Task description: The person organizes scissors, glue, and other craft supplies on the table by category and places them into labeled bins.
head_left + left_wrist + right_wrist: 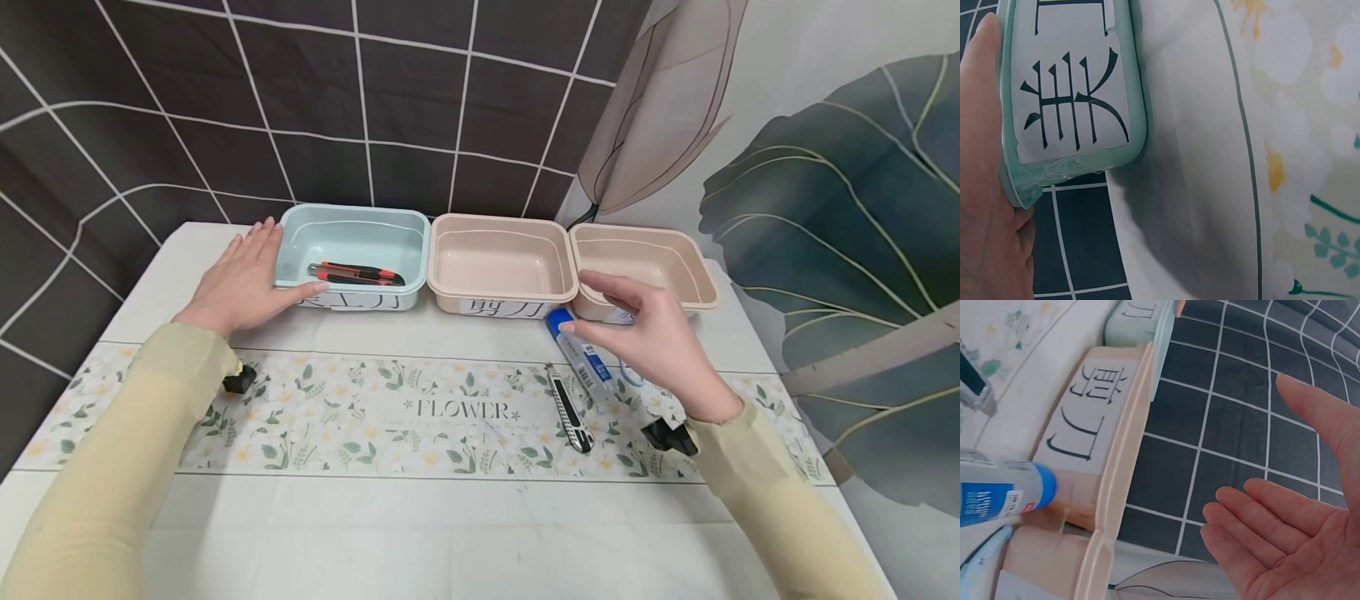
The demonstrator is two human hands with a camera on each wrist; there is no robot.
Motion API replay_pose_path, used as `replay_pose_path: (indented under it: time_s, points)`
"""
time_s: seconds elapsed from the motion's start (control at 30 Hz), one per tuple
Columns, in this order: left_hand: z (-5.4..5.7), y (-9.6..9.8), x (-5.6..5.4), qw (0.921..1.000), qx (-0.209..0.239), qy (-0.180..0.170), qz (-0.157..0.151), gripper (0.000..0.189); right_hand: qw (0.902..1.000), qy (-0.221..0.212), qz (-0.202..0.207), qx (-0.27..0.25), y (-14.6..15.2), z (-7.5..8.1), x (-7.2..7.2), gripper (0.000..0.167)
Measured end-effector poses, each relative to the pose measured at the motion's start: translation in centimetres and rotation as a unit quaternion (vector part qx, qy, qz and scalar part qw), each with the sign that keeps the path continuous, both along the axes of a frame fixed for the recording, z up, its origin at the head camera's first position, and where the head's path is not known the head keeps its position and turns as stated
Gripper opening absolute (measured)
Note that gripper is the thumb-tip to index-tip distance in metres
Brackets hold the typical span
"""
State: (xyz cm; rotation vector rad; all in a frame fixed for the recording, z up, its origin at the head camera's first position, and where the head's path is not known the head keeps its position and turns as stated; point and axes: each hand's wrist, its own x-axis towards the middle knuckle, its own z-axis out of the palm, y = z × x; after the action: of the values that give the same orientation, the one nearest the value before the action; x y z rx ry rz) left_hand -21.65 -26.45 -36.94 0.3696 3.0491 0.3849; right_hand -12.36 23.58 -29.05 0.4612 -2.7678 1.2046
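My left hand (243,279) rests on the left side of a light blue bin (356,218), fingers straight and thumb along its front rim. Inside that bin lie red-and-black utility knives (358,274). My right hand (656,337) is in the air before the right pink bin (693,267), thumb and fingers apart with nothing between them. Beneath it, a clear tube with a blue cap (558,318) lies by the bins, overlapped by the thumb. A white-and-black utility knife (570,410) is left of the tube. A light blue loop (631,375) shows partly under the hand.
A middle pink bin (504,223) stands between the other two, with a printed label (1088,415) on its front. All three form a row along the table's back edge. A floral band (315,417) crosses the white tabletop. Behind hangs a dark gridded curtain (300,92).
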Motion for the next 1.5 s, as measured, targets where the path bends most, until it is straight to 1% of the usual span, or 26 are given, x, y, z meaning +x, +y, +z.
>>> replay_pose_path:
  time_s: [0.13, 0.27, 0.43, 0.6, 0.9, 1.13, 1.23, 1.33, 1.5]
  points:
    - [0.0, 0.0, 0.0, 1.0, 0.0, 0.0, 0.0, 0.12, 0.9999, -0.006, -0.006, 0.011, 0.7, -0.4, 0.7, 0.065]
    - [0.0, 0.1, 0.1, 1.0, 0.003, 0.0, 0.0, 0.119, 0.9996, -0.011, -0.011, 0.022, 1.4, -1.2, 1.4, 0.068]
    - [0.0, 0.0, 0.1, 1.0, 0.004, 0.0, -0.003, 0.118, 0.9992, -0.028, -0.004, 0.027, 2.3, -2.4, 2.4, 0.069]
    - [0.0, 0.0, 0.1, 1.0, 0.004, 0.0, -0.002, 0.118, 0.9986, -0.043, 0.002, 0.029, 2.5, -3.5, 3.0, 0.069]
    - [-0.1, -0.2, -0.2, 1.0, 0.004, 0.0, -0.003, 0.118, 0.9936, -0.111, -0.006, 0.024, 2.5, -5.6, 4.5, 0.071]
    - [-0.1, -0.2, -0.1, 1.0, 0.004, 0.001, -0.002, 0.118, 0.9877, -0.156, -0.002, -0.009, 2.2, -7.6, 6.0, 0.069]
    - [-0.1, -0.2, -0.1, 1.0, 0.003, 0.0, -0.001, 0.119, 0.9847, -0.173, -0.012, -0.017, 2.2, -8.3, 6.5, 0.07]
    - [-0.1, -0.2, -0.1, 1.0, 0.003, -0.001, 0.001, 0.119, 0.9857, -0.168, -0.013, -0.001, 2.1, -8.9, 6.9, 0.07]
    - [-0.1, -0.1, -0.2, 1.0, 0.007, 0.002, -0.002, 0.118, 0.989, -0.144, -0.013, 0.033, 1.8, -9.6, 7.0, 0.064]
